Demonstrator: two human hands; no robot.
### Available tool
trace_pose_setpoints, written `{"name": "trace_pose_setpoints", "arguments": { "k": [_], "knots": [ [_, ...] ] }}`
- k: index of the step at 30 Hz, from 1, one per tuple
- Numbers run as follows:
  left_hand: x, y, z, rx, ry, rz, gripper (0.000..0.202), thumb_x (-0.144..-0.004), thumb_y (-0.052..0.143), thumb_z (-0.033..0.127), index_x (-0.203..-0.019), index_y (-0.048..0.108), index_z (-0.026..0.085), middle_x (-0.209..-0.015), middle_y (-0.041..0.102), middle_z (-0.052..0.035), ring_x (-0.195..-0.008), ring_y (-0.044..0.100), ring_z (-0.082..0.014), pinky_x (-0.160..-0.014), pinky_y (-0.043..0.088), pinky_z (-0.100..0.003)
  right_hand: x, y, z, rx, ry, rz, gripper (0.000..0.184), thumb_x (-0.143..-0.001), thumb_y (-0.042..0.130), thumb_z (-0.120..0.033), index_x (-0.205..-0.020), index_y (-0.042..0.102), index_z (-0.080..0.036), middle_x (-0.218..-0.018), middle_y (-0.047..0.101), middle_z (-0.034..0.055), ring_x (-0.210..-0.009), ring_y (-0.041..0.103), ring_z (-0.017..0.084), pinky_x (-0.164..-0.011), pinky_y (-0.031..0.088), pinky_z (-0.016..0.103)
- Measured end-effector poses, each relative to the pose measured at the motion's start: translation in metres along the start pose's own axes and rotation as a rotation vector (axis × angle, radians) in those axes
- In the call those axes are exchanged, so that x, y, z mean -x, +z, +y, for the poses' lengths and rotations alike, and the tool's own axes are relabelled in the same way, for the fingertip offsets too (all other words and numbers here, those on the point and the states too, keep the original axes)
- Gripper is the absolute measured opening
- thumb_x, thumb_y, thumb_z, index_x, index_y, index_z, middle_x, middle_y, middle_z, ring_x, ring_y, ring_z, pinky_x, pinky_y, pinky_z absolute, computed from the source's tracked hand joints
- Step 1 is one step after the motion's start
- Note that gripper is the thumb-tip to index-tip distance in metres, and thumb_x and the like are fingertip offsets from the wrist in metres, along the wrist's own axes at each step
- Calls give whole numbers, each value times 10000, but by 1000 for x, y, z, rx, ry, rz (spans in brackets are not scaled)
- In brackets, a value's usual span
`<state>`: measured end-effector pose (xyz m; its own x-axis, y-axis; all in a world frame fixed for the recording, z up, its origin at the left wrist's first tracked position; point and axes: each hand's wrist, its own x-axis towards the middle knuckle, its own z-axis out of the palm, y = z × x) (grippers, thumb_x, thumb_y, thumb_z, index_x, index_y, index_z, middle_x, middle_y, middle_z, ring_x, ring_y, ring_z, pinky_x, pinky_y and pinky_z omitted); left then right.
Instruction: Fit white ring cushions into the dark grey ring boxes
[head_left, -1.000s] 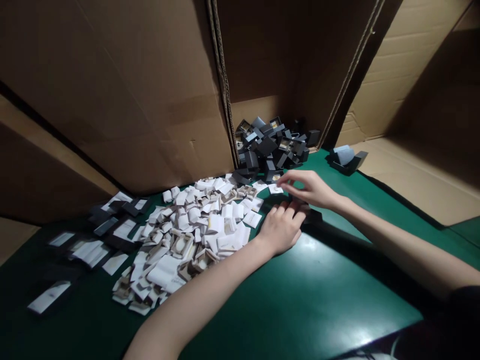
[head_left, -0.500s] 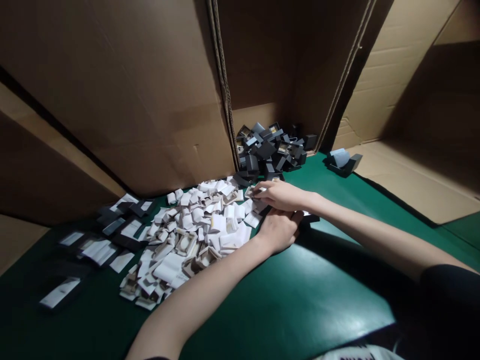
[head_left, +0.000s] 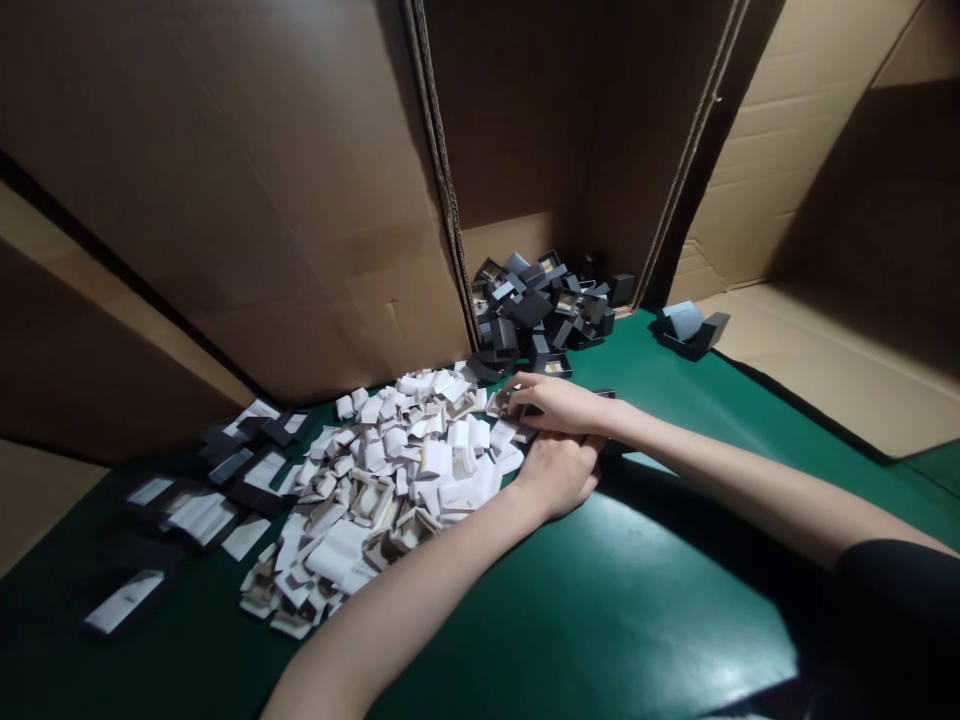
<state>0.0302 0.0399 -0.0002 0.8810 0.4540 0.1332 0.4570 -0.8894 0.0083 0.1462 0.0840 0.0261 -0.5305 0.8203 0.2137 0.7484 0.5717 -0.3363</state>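
Green table [head_left: 600, 600] stretches right of the paper pile [head_left: 390, 480], cardboard [head_left: 262, 200] behind; left hand [head_left: 559, 470] and right hand [head_left: 559, 405] curl at its edge, grips hidden.

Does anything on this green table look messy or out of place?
One open dark box sits alone on the green table, apart from the heap of dark boxes against the cardboard. The white paper pieces lie scattered loosely. Nothing looks damaged.

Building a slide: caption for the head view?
Left hand and right hand meet beside a white card pile on a green table, black boxes behind.
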Motion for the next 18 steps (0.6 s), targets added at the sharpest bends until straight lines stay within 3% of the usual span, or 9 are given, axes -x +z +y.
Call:
{"name": "trace_pose_setpoints", "arguments": {
  "k": [5, 10, 13, 15, 18],
  "knots": [
    [0, 0, 0, -7, 0, -13, 330, -838, 500, 255, -1151, 541, 158, -966, 646, -124, -888, 624, -288, -782, 515, -412, -1, 8, 6, 23, 14, 62, 164, -761, 612, -88, -882, 677, -179, -1145, 583, 76, -916, 623, 196, -759, 502, 277],
    [0, 3, -3, 6, 35, 19, 365, -841, 505, 244, -1197, 521, 167, -1002, 635, -128, -961, 601, -295, -835, 495, -429, 4, 1, -3, -68, -15, 137, 69, -830, 586, -162, -813, 651, -177, -1102, 586, 81, -896, 607, 186, -762, 498, 296],
    [1, 6, -4, 15, 69, 92, 403, -844, 496, 234, -1240, 496, 161, -1152, 592, -139, -1084, 543, -304, -903, 462, -433, 20, -17, -14, -291, -112, 247, 100, -880, 547, -231, -867, 633, -180, -1139, 562, 95, -996, 576, 191, -859, 481, 327],
    [2, 6, -4, 23, 74, 131, 407, -845, 497, 234, -1246, 488, 167, -1252, 540, -126, -1126, 507, -296, -918, 448, -420, 37, -32, -13, -492, -92, 332, 125, -882, 559, -292, -868, 626, -187, -1125, 576, 86, -1026, 565, 196, -903, 465, 349],
    [2, 2, -3, 16, 75, 142, 390, -838, 505, 223, -1224, 483, 175, -1308, 500, -100, -1083, 504, -271, -872, 452, -396, 69, -44, 8, -807, 164, 529, 150, -839, 614, -346, -859, 621, -197, -1004, 622, 57, -921, 590, 186, -803, 494, 322]
  ]
}}
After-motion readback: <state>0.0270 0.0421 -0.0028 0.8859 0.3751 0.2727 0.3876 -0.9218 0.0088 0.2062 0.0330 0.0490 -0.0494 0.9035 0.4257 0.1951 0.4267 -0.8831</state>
